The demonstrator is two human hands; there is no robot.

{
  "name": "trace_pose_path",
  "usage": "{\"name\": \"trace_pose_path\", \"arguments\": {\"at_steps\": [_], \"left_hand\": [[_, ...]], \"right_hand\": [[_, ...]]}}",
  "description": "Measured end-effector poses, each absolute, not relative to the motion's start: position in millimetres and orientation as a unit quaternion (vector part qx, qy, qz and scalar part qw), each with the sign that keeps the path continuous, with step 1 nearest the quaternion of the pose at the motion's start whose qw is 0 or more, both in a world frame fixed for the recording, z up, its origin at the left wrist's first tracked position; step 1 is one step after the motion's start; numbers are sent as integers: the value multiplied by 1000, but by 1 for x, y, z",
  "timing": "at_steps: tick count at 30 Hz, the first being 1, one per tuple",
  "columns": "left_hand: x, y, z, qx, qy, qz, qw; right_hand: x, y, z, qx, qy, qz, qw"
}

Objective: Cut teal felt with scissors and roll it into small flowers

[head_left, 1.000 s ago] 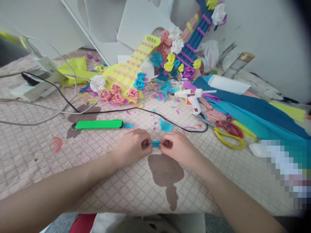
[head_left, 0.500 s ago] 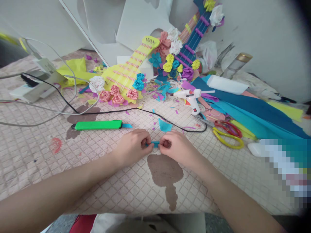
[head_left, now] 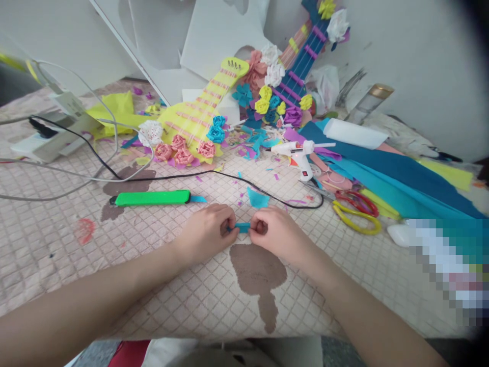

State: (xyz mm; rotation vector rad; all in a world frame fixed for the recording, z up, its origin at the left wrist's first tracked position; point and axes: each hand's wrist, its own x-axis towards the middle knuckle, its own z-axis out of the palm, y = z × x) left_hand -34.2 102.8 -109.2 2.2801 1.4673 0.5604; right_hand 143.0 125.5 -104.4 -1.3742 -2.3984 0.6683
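Observation:
A small strip of blue paper (head_left: 242, 228) is stretched between my two hands, just above the table. My left hand (head_left: 208, 229) pinches its left end, and my right hand (head_left: 277, 230) pinches its right end; the fingertips hide both ends. Just beyond my hands lies a loose piece of light blue paper (head_left: 257, 198). To the left of it rests a green utility knife (head_left: 153, 198), with a bit of blue paper at its right end.
Behind stand a yellow paper guitar (head_left: 191, 120) with paper roses and a blue paper guitar (head_left: 301, 71). A white glue gun (head_left: 301, 155), its black cord (head_left: 214, 172), scissors (head_left: 355, 211) and stacked blue paper (head_left: 382, 168) lie right. A power strip (head_left: 42, 140) sits left.
My hands have drawn slightly apart, so a little more of the blue strip shows between them. The whole view has shifted slightly.

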Motion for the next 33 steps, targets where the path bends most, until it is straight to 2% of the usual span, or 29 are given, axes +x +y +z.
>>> {"name": "trace_pose_path", "arguments": {"at_steps": [10, 15, 22, 33], "left_hand": [[-33, 103, -109, 809, 518, 206, 189], [-34, 103, -108, 812, 512, 207, 189], [-39, 104, -107, 820, 493, 200, 212], [-46, 107, -113, 849, 435, 204, 218]], "right_hand": [[136, 121, -104, -509, -804, 252, 176], [135, 121, -105, -512, -805, 245, 172], [144, 126, -98, -520, -785, 303, 148], [151, 130, -100, -451, -823, 310, 151]]}}
